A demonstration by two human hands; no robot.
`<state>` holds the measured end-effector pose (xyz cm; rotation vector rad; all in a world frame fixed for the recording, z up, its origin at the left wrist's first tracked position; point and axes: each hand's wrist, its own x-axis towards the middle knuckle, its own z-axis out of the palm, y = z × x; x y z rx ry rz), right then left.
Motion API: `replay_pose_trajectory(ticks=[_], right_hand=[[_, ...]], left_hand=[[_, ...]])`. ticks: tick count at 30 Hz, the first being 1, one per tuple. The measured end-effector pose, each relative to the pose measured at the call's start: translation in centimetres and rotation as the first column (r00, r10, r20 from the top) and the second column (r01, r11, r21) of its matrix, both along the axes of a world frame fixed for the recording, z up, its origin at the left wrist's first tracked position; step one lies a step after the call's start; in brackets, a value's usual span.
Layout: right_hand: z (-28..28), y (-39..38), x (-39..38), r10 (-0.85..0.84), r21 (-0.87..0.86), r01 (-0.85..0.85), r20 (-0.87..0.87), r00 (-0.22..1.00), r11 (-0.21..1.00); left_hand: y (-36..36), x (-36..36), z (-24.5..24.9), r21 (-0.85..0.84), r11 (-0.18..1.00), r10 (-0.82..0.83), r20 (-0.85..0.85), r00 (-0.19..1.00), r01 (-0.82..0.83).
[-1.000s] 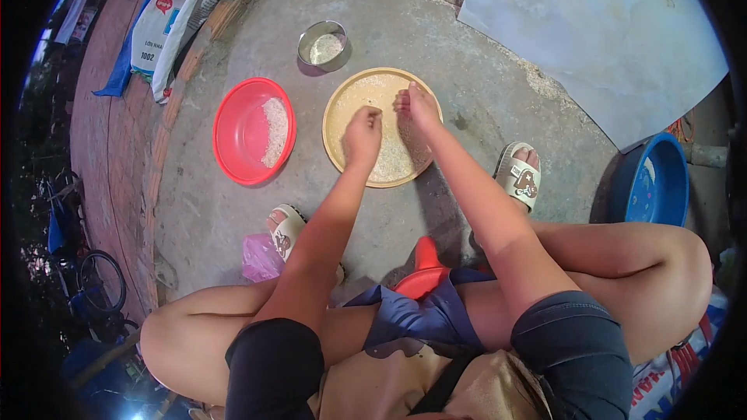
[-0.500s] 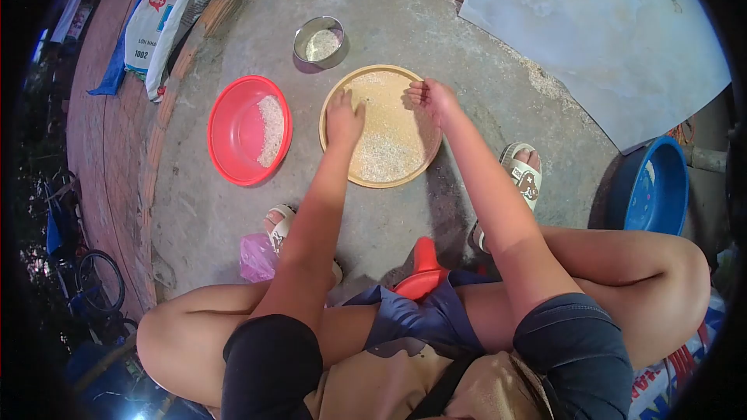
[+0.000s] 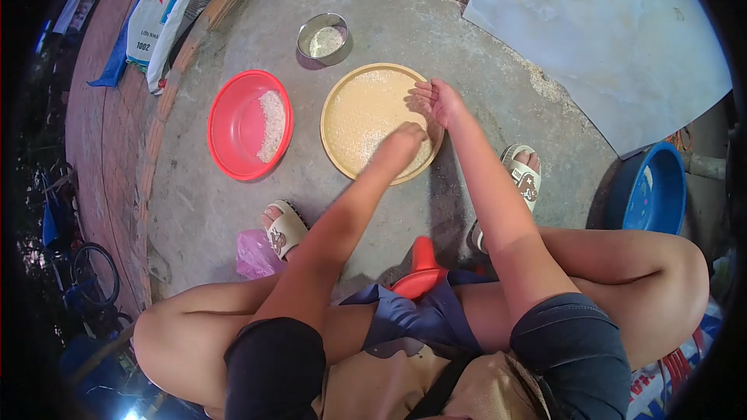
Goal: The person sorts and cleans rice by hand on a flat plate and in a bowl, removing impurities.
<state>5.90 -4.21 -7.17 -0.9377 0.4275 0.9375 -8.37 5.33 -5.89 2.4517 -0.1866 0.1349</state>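
Note:
A round yellow tray (image 3: 350,101) lies on the concrete floor, with pale grains spread over its bottom. Above its lower right part is my left hand (image 3: 400,149), fingers curled together near the grains; what they hold, if anything, is hidden. My right hand (image 3: 442,103) is at the tray's upper right rim, with its fingers partly bent, somewhat apart and pointing inward over the tray. Left of the tray stands a red basin (image 3: 233,128) with white grains (image 3: 271,126) heaped along its right side. Beyond the tray is a round metal container (image 3: 304,40) with pale grains inside.
A blue basin (image 3: 677,194) stands at the right, below a large pale marbled sheet (image 3: 599,39). A printed sack (image 3: 159,27) lies at the upper left. Near my sandalled feet are a pink plastic bag (image 3: 257,255) and a red plastic object (image 3: 421,268).
My left hand has moved from the tray's left side to its lower right, and its spread fingers have curled. My right hand stays near the upper right rim.

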Motion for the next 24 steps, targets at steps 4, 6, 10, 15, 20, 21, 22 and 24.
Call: replay_pose_trajectory(ticks=[4, 6, 10, 15, 20, 21, 22, 24], right_hand=[[1.1, 0.9, -1.2, 0.021, -0.072, -0.018, 0.047, 0.999, 0.997], [1.2, 1.8, -2.0, 0.028, -0.042, -0.027, 0.017, 0.999, 0.999], [1.8, 3.3, -3.6, 0.148, 0.013, -0.148, -0.011, 0.989, 0.989], [2.5, 3.7, -4.1, 0.175, 0.054, -0.175, 0.006, 0.985, 0.983], [1.9, 3.1, -2.4, 0.070, 0.023, -0.069, -0.021, 0.997, 0.997], [1.7, 2.7, -2.0, 0.071, 0.021, -0.070, -0.021, 0.997, 0.997], [1.6, 2.3, -1.6, 0.038, 0.027, -0.038, -0.016, 0.999, 0.999], [1.3, 1.5, -1.0, -0.027, 0.039, 0.027, -0.007, 1.000, 0.999]], left_hand=[[3.6, 0.3, 2.0, -0.196, 0.799, 0.514, -0.270, 0.814, -0.569], [6.0, 1.1, 2.0, -0.221, 0.709, 0.606, -0.294, 0.739, -0.670], [8.1, 2.4, 4.7, -0.617, 0.479, 0.412, -0.470, 0.781, -0.624], [8.5, 2.5, 7.3, -0.367, 0.861, 0.224, -0.345, 0.912, -0.351], [10.7, -1.2, 2.1, 0.072, 0.834, 0.552, -0.132, 0.824, -0.547], [10.2, -2.4, 1.4, 0.070, 0.833, 0.553, -0.133, 0.823, -0.548], [9.4, -3.6, 1.0, 0.124, 0.795, 0.603, -0.042, 0.797, -0.594], [7.8, -5.2, 0.2, 0.171, 0.747, 0.644, 0.050, 0.763, -0.642]])
